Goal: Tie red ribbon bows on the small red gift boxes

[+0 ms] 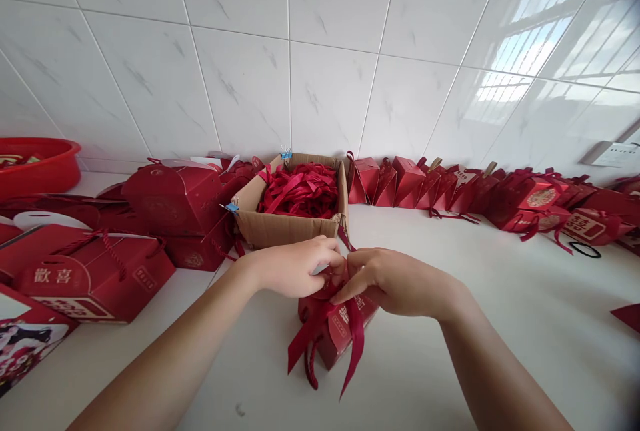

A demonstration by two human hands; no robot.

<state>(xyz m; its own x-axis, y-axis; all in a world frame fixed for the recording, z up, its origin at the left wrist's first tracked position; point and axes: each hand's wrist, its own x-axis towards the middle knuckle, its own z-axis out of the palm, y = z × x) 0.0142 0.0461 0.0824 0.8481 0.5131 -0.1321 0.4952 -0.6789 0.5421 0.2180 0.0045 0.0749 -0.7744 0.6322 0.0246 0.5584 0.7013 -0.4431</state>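
Observation:
A small red gift box [336, 336] stands on the white table in front of me, with a dark red ribbon [356, 344] hanging down over its front. My left hand [293, 266] and my right hand [387, 281] meet on top of the box. Both hands have their fingers pinched together on the ribbon at the box's top. The knot itself is hidden under my fingers.
A cardboard box [280, 224] full of red ribbons stands just behind my hands. A row of finished small red boxes [410, 181] lines the tiled wall to the right. Larger red gift boxes [90, 278] lie at the left, with a red basin [35, 164] at the far left.

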